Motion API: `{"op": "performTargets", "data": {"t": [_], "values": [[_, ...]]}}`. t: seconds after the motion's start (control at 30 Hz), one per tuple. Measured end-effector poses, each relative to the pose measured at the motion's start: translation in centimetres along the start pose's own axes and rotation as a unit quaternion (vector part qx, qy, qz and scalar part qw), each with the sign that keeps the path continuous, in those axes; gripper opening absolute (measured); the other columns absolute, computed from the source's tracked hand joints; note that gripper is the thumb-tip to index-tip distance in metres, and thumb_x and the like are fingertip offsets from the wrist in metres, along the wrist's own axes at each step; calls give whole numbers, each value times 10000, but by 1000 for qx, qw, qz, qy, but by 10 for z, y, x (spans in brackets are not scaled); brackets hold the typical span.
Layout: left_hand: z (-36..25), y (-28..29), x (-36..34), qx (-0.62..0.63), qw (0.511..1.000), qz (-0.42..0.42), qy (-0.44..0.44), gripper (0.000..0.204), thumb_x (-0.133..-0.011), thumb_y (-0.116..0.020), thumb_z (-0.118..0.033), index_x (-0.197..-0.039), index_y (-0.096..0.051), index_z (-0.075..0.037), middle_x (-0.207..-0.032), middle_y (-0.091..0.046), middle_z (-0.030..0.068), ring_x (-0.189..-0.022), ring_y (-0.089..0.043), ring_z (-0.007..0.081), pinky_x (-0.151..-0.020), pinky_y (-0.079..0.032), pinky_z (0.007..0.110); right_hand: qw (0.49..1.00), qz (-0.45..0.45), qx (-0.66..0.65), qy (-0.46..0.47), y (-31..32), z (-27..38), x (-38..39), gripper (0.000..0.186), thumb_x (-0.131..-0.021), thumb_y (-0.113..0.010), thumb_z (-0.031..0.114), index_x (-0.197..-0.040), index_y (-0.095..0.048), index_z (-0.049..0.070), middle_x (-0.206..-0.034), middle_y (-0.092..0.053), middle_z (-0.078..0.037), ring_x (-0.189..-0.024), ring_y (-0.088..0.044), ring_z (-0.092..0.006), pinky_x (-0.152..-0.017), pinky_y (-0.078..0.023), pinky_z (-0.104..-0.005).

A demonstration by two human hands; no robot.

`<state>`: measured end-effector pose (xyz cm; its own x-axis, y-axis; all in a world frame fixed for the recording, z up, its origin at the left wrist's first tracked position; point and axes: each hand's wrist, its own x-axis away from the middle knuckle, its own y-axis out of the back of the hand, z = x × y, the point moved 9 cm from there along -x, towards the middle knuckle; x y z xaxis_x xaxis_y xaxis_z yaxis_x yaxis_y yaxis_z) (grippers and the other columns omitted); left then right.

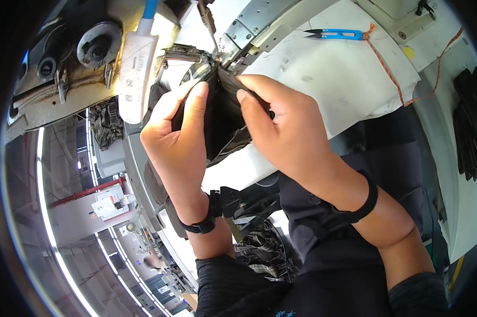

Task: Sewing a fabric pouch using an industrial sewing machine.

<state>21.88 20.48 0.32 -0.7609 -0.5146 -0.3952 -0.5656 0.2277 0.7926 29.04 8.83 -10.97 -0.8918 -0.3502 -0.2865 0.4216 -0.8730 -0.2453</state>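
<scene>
A piece of dark fabric [220,121] is stretched between my two hands, its upper edge at the needle area of a sewing machine [217,55]. My left hand [177,124] pinches the fabric's left side between thumb and fingers. On the other side, my right hand [283,119] grips the cloth with thumb and forefinger close to the machine's foot. Folds of the fabric hang below the hands. The exact stitching point is small and partly hidden by the cloth and metal parts.
Blue thread snips [341,34] with an orange cord lie on the white work surface [344,90]. A white lamp [137,76] hangs left of the needle. Stacked dark cloth pieces [470,124] rest at the far right. Checked fabric [265,248] lies below, near my lap.
</scene>
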Motion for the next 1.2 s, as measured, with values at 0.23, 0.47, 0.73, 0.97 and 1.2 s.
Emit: {"op": "performTargets", "data": {"t": [0.23, 0.47, 0.73, 0.97, 1.2], "values": [[0, -4, -4, 26, 999, 14, 20, 172, -964, -793, -59, -1092, -803, 57, -967, -776, 28, -899, -646, 79, -868, -520, 249, 987, 87, -76, -110, -9, -17, 9, 332, -1085, -585, 71, -1372, -630, -90, -919, -675, -71, -796, -545, -70, -728, -514, -269], [4, -10, -6, 35, 999, 8, 18, 158, -956, -786, -34, -1084, -784, 59, -938, -762, 19, -871, -653, 61, -817, -532, 231, 990, 49, -114, -62, -9, -20, 7, 350, -1056, -578, 99, -1373, -638, -36, -750, -664, -227, -587, -654, -288, -577, -507, -371], [11, -13, -5, 89, 995, 6, 45, 138, -925, -806, -10, -1041, -764, 50, -941, -756, 18, -868, -664, 63, -812, -536, 227, 981, 64, -146, -111, -10, -21, 7, 349, -1063, -568, 95, -1382, -652, -19, -773, -660, -183, -591, -583, -184, -590, -491, -330], [11, -17, -10, 100, 993, 28, 62, 147, -911, -819, -21, -1036, -764, 33, -925, -739, -4, -837, -628, 47, -780, -514, 213, 986, 53, -135, -85, -9, -17, 4, 345, -1070, -563, 101, -1382, -664, -6, -769, -655, -154, -600, -557, -136, -585, -476, -314], [16, -13, -13, 93, 993, 28, 68, 162, -899, -828, -28, -1030, -776, 50, -922, -755, 24, -853, -654, 69, -806, -535, 238, 962, 93, -192, -168, -11, -24, 6, 342, -1082, -557, 81, -1382, -655, -51, -751, -545, 20, -650, -419, -35, -573, -386, -251]]}}
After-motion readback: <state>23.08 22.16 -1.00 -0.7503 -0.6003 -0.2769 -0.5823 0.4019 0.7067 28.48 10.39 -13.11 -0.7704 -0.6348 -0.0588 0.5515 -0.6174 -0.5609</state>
